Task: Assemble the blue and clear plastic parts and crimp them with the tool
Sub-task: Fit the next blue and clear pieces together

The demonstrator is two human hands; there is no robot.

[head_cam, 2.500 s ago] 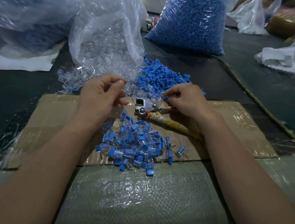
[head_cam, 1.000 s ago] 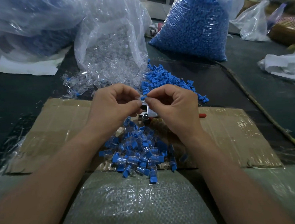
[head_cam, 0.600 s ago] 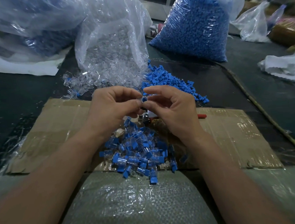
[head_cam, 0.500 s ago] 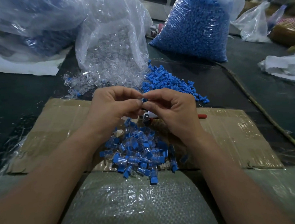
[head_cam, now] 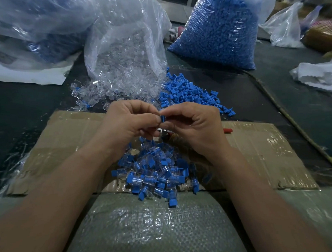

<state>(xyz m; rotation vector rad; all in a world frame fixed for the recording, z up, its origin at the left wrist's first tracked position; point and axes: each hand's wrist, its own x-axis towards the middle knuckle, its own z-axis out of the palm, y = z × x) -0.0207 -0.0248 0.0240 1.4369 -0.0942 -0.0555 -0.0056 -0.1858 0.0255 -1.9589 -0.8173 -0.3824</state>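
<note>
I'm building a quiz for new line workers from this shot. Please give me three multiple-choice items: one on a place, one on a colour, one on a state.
1. Where does the heap of assembled pieces lie? A in a metal tray; B at the cardboard sheet's near edge; C on a chair.
2. What colour is the tool handle tip beyond the right hand? A green; B yellow; C red.
3. What are the hands doing? A pinching a small blue piece between them; B lying flat; C squeezing a bottle.
Answers: 1 B, cardboard shows around the heap. 2 C, the tip is plainly red. 3 A, fingertips of the left hand and right hand meet on the piece.
</note>
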